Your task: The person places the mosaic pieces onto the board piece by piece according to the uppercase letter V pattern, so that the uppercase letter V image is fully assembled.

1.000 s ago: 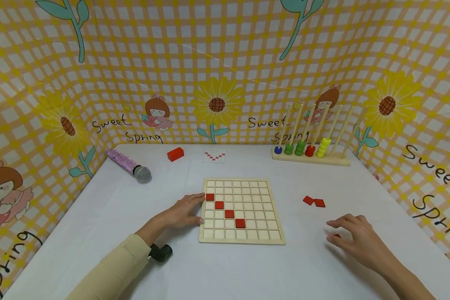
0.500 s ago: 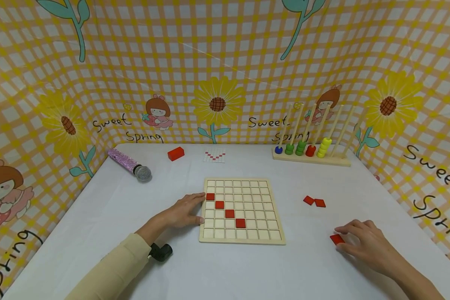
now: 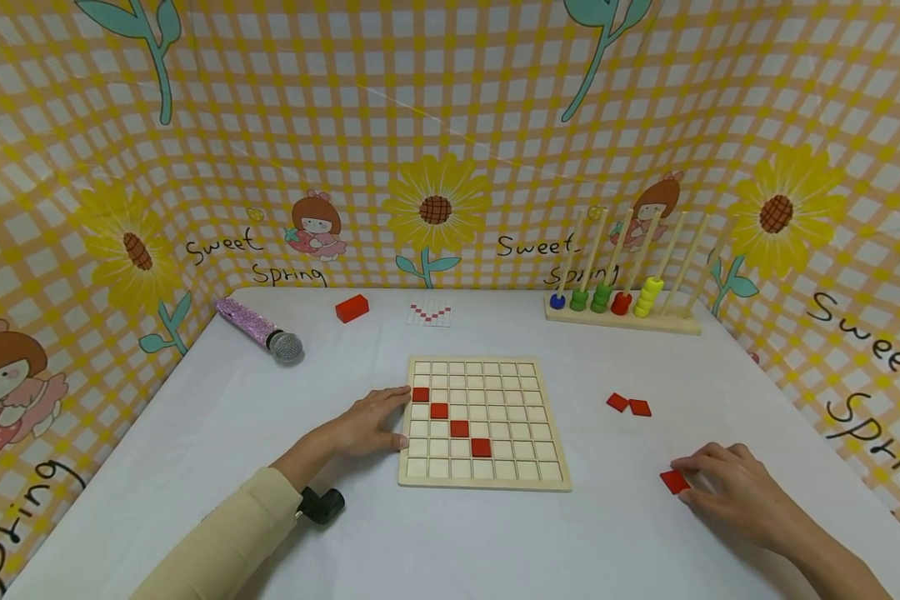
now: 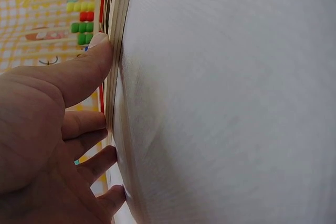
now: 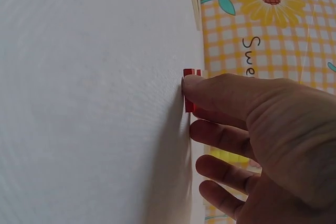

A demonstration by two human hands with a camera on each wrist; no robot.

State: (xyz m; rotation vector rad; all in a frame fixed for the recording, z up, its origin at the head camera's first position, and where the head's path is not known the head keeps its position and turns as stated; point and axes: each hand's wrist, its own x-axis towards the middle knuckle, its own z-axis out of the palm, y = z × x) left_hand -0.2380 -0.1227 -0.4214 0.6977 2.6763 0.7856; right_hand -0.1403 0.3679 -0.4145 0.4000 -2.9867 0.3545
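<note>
A square wooden grid board (image 3: 484, 485) lies on the white table, with several red square tiles (image 3: 460, 428) set in a diagonal line in its cells. My left hand (image 3: 360, 425) rests against the board's left edge, fingers extended; the left wrist view shows the thumb (image 4: 86, 72) touching the board's side. On the right, my right hand (image 3: 738, 496) pinches a loose red tile (image 3: 674, 481) between thumb and index finger at the tabletop. In the right wrist view that tile (image 5: 189, 98) stands partly behind the thumb. Two more red tiles (image 3: 628, 405) lie just beyond.
A small pattern card (image 3: 430, 312) and a red block (image 3: 352, 308) lie at the back. At the back left is a glittery pink microphone (image 3: 258, 329). A bead abacus with upright rods (image 3: 622, 315) stands back right. Patterned cloth walls surround the table.
My right hand has moved slightly right and down, uncovering more of the red tile, and its thumb and finger have closed on it. The left hand and board stay put.
</note>
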